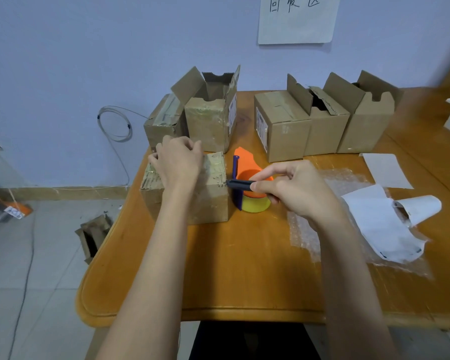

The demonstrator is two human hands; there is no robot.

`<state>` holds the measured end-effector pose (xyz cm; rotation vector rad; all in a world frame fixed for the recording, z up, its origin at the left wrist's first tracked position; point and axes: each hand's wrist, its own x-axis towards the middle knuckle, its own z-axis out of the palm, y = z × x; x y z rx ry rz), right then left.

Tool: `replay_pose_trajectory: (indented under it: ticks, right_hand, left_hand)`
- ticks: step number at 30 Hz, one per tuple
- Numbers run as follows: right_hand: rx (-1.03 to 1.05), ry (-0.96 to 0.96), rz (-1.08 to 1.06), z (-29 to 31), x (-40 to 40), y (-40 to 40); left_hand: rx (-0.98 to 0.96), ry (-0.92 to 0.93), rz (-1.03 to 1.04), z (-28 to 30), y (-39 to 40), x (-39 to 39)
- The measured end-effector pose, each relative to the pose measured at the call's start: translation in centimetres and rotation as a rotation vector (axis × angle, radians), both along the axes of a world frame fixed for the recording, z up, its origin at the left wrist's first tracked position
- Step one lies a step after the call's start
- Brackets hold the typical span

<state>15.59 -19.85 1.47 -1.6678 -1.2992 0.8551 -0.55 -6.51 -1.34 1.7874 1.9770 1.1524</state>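
The small taped box [211, 201] stands at the left of the counter [231, 268], near its front edge. The left hand [178, 162] lies on top of the box, fingers curled over its far edge. The right hand [296, 190] pinches a slim dark tool [238, 183], whose tip meets the box's upper right edge.

Just behind the tool stands an orange, yellow and purple tape holder [244, 162]. Under and beside the right forearm lies bubble wrap [304, 235], with a crumpled white paper [374, 219], a rolled paper [421, 207] and a flat sheet [386, 170] further right.

Along the back, two boxes [211, 126] stand on the left, one with its flaps up. A row of three boxes [281, 126] stands on the right.

The counter is glossy orange-brown wood with rounded corners. Behind it is a pale blue wall [63, 61] with a handwritten paper sign [296, 19] and a looped cable [115, 123]. The floor [37, 255] is grey tile, with a cardboard scrap [94, 235] beside the counter.
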Motion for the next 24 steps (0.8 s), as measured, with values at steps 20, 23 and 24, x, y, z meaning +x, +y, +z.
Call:
replay_pose_trajectory:
  ticks: [20, 23, 24]
  right_hand:
    - [0.136, -0.051, -0.157, -1.3, 0.0, 1.0]
    - [0.154, -0.034, -0.16, -1.4, -0.1, 1.2]
    - [0.156, -0.032, -0.158, -1.5, -0.2, 1.3]
  left_hand:
    - [-0.263, -0.125, 0.014, 1.0, -2.1, -6.3]
    - [-0.314, -0.126, 0.004, 0.1, -2.0, -4.0]
    - [-0.342, -0.176, -0.022, -0.2, -1.9, -3.0]
